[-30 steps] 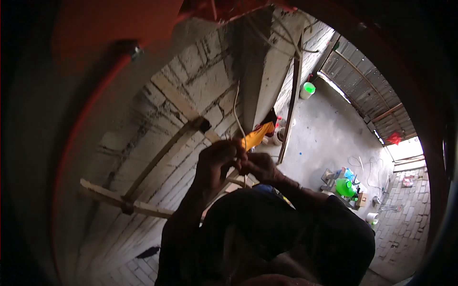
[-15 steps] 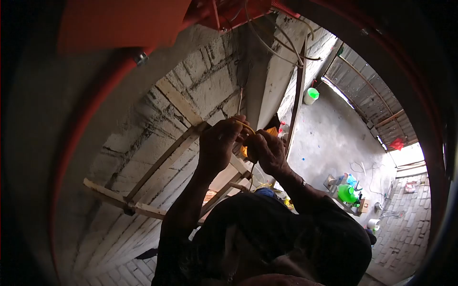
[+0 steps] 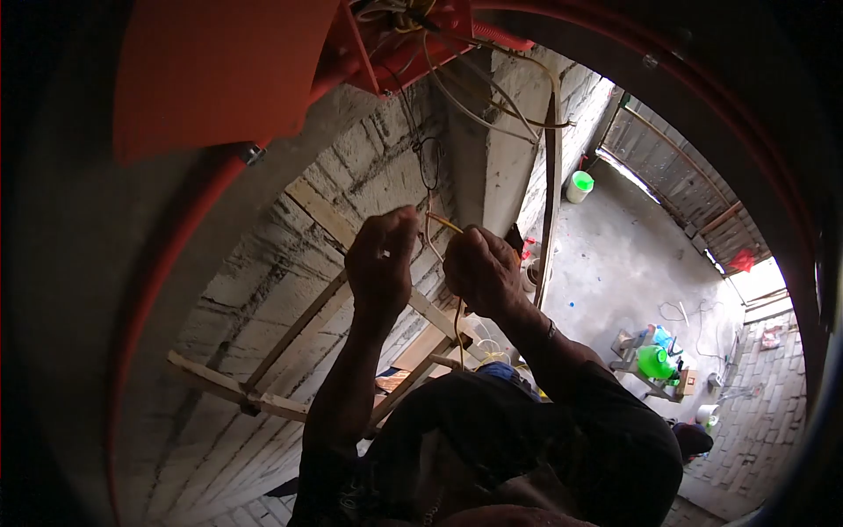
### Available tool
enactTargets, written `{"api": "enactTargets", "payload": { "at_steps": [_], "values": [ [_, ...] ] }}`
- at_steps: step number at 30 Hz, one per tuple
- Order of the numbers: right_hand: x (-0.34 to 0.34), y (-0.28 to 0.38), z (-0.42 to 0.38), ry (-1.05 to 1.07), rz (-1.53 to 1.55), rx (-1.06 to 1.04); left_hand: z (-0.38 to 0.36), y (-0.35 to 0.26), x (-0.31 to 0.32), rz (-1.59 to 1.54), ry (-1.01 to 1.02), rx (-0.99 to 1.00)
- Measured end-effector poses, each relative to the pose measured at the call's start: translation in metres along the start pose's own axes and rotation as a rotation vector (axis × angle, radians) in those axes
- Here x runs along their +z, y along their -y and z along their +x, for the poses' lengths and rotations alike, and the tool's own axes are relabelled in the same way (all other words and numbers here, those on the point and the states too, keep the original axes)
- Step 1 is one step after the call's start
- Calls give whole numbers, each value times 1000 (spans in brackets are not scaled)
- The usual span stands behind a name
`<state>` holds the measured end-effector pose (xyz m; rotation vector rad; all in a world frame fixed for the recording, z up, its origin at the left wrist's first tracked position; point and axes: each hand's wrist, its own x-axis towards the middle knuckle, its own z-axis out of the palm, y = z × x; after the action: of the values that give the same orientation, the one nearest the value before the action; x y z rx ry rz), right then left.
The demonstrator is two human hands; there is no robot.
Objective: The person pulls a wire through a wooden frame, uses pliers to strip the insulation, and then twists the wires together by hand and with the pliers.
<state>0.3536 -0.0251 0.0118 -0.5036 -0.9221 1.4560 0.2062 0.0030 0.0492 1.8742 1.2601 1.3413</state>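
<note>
A yellow electrical wire [image 3: 448, 224] runs through my right hand [image 3: 483, 270], which is closed around it. The wire's short end points up and left from the fist, and its lower length [image 3: 458, 325] hangs below toward the wooden ladder-like frame. To the left, apart from the wire end, my left hand [image 3: 382, 263] is raised with thumb and fingers pinched together. Whether anything sits in that pinch is too small and dark to tell. Behind the hands hangs a thin pale wire [image 3: 428, 200], joined to a dark looped wire [image 3: 428, 158] above.
An open red box [image 3: 378, 53] with several loose wires [image 3: 509, 97] is overhead, beside a red conduit [image 3: 193, 202]. A wooden frame [image 3: 299, 334] stands against the block wall. Far below, the floor holds a green-topped bucket [image 3: 579, 186] and a green container [image 3: 654, 362].
My left hand has come away from the yellow wire and moved left, while the right still grips it. The view has shifted, showing more of the red box and its wires.
</note>
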Motion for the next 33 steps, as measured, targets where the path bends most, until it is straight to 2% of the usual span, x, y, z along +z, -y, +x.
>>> {"api": "enactTargets", "payload": {
  "at_steps": [2,3,5,6,8,9,11,15,16,17,18,20,22,25,27,28,30,33],
  "values": [
    [2,2,7,-40,262,103,12,2,4,-94,-41,64],
    [2,3,10,-37,263,101,16,-1,5,-92,-43,67],
    [2,3,16,19,401,133,24,-8,8,-310,87,-116],
    [3,3,21,23,402,130,28,-8,7,-308,86,-111],
    [4,1,29,65,-555,-526,33,-7,4,-407,289,-162],
    [4,3,30,64,-554,-526,33,-10,5,-442,284,-174],
    [1,6,30,62,678,287,34,-15,5,-456,284,-210],
    [-5,4,30,122,629,245,33,-4,6,-487,246,-219],
    [-5,4,30,123,443,64,33,-4,6,-487,244,-221],
    [-6,4,29,122,255,-114,31,-6,6,-372,113,-156],
    [-6,8,26,121,255,-111,29,-8,6,-255,-15,-90],
    [0,24,16,-69,-582,-296,26,-14,2,-262,-40,-35],
    [7,27,10,-90,-626,-254,23,-17,0,-249,115,82],
    [7,27,7,-47,-756,-331,26,-24,-9,-344,208,16],
    [-1,34,1,403,0,30,26,-32,-15,-438,321,-65],
    [-2,38,0,398,0,31,24,-39,-18,-441,325,-68],
    [-2,45,1,387,-330,140,22,-48,-22,-281,320,-50],
    [-5,41,2,306,-415,149,16,-41,-20,-247,326,50]
  ]
}}
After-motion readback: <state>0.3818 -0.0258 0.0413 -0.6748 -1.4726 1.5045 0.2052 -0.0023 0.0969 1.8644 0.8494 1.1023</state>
